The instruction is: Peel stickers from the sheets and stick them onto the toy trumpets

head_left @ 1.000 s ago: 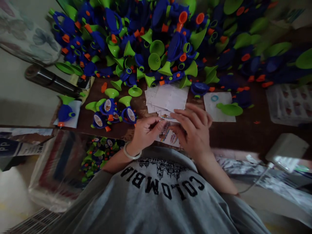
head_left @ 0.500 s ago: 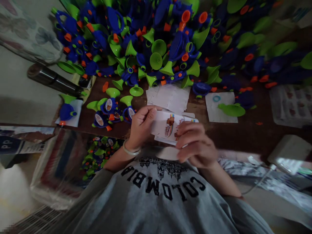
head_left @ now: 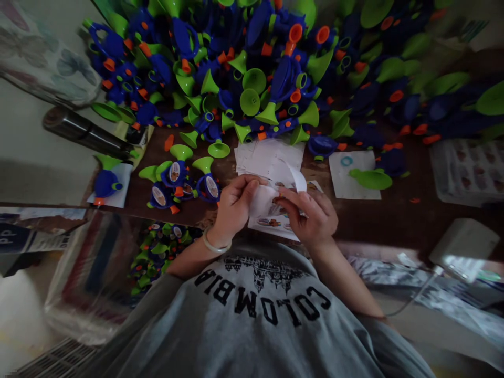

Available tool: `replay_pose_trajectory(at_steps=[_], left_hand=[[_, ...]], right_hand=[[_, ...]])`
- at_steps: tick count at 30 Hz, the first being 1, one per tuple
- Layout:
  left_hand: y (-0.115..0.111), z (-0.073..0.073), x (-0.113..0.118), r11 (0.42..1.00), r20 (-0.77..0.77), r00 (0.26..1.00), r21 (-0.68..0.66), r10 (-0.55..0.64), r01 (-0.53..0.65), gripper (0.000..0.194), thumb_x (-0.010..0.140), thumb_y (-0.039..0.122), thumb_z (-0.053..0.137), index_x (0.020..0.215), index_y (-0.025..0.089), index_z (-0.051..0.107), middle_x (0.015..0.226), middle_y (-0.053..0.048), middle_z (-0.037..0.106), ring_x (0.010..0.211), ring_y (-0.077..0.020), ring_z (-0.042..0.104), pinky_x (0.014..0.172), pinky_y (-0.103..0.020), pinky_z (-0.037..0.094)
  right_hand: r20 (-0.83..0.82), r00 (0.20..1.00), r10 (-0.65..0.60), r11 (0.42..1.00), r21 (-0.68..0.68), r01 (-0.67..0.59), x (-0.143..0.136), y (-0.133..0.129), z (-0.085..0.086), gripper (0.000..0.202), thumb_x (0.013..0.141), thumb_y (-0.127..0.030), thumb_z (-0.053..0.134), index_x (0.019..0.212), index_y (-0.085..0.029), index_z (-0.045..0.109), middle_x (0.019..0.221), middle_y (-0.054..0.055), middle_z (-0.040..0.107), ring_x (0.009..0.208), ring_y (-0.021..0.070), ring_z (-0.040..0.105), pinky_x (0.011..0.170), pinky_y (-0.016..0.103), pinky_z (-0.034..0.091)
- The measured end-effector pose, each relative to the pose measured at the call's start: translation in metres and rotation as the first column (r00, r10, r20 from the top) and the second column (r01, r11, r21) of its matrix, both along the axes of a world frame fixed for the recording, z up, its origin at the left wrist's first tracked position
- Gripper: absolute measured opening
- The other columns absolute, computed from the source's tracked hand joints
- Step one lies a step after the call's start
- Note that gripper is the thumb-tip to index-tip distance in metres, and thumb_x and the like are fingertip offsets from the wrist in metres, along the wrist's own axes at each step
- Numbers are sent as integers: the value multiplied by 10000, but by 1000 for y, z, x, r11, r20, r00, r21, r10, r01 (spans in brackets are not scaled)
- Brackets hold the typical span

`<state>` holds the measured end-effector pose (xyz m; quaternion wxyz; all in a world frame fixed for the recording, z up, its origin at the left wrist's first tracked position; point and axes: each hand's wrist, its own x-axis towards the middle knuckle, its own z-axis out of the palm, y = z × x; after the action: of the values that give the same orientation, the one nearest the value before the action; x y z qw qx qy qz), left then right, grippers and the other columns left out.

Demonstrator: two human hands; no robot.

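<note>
Grip of the left hand [head_left: 235, 207] is pinching the left side of a thin white sheet [head_left: 260, 202] between the thumb and the bent forefinger. Grip of the right hand [head_left: 313, 215] is closing its thumb and forefinger near a printed picture at the right side of this sheet; whether it is holding the sheet or a loose piece, I cannot tell. Between both hands, the sheet is staying close above the near edge of the dark brown table [head_left: 354, 218].

On this table, a big pile of blue and green horn-shaped toys [head_left: 281, 76] with orange parts is filling the far side. Below the table, at the left, a heap of similar toys [head_left: 157, 247] is showing. Left of the hands, a small group of toys [head_left: 159, 195] is lying together, carrying oval pictures. Farther left, a dark flask [head_left: 82, 128] is lying slanted. Just beyond the hands, a stack of white papers [head_left: 271, 155] is resting, and under the hands a lower printed sheet [head_left: 271, 224] is showing partly. A white strip [head_left: 299, 181] is curling up beside the right fingers. A pale bracelet [head_left: 216, 245] is circling the left wrist. To the right, a small blue ring [head_left: 347, 161] is lying on a white paper [head_left: 336, 184].
</note>
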<state>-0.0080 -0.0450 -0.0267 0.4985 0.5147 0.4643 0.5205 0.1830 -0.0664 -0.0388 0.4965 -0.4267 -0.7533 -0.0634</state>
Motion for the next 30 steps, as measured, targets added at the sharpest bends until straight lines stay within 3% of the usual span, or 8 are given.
replay_pose_trajectory(at_steps=[4, 8, 13, 18, 21, 24, 27, 30], left_hand=[[1, -2, 3, 999, 115, 993, -37, -27, 31, 364, 969, 597, 742, 956, 236, 788, 919, -20, 781, 783, -127, 675, 710, -244, 534], [1, 6, 4, 995, 72, 994, 62, -83, 79, 323, 910, 535, 835, 919, 221, 758, 821, -8, 743, 685, -102, 626, 639, -224, 507], [1, 7, 6, 995, 53, 995, 57, -84, 81, 324, 905, 520, 840, 908, 216, 731, 791, -5, 721, 649, -100, 598, 604, -226, 488], [-1, 2, 10, 986, 220, 971, -112, -95, 122, 365, 875, 558, 859, 914, 228, 709, 707, 30, 626, 566, -79, 467, 531, -211, 378], [9, -8, 9, 987, 211, 973, -114, -90, 116, 379, 871, 566, 856, 914, 226, 696, 704, 32, 589, 576, -83, 434, 533, -214, 351], [31, -27, 5, 982, 86, 981, -55, -174, 179, 339, 905, 533, 809, 960, 226, 675, 751, 26, 603, 627, -104, 484, 569, -216, 387], [55, -44, -7, 944, -288, 904, 1, -315, 330, 261, 936, 426, 747, 1084, 220, 688, 987, -37, 706, 851, -171, 650, 773, -287, 542], [79, -47, -27, 961, -714, 694, 117, -94, 250, 396, 892, 228, 761, 1282, 214, 690, 1346, -129, 685, 1234, -288, 655, 1102, -442, 523]], right_hand=[[-120, 993, 24, 999, 27, -21, 1, 1, -6, 435, 922, -113, 796, 1280, -356, 752, 969, -52, 852, 835, 160, 791, 763, 294, 636], [-237, 971, 20, 995, -86, -41, 0, 4, -7, 512, 935, -166, 791, 1407, -328, 678, 973, -28, 857, 808, 191, 801, 795, 357, 652], [-151, 988, 17, 995, -95, -32, 2, 2, -7, 356, 958, -141, 746, 1269, -313, 728, 888, -39, 843, 754, 171, 777, 758, 328, 629], [-75, 997, -28, 996, 86, 35, 8, -1, -20, 478, 922, -103, 720, 1320, -368, 726, 927, -26, 823, 764, 165, 741, 694, 298, 605], [-75, 997, -27, 991, 127, 37, 7, -6, -22, 518, 887, -98, 746, 1300, -410, 722, 928, -34, 780, 846, 166, 722, 791, 317, 607], [-7, 984, 179, 974, 143, -177, -1, -20, -13, 337, 893, -146, 780, 1131, -382, 741, 918, -58, 758, 978, 166, 704, 954, 368, 577], [68, 869, 490, 867, 69, -494, -10, -33, -4, 202, 957, -186, 732, 1106, -323, 723, 946, -65, 782, 1006, 141, 703, 1009, 379, 555], [7, 862, 507, 861, -49, -506, -14, -34, -3, 261, 971, -112, 655, 1127, -313, 713, 897, -64, 797, 910, 140, 721, 909, 356, 590]])
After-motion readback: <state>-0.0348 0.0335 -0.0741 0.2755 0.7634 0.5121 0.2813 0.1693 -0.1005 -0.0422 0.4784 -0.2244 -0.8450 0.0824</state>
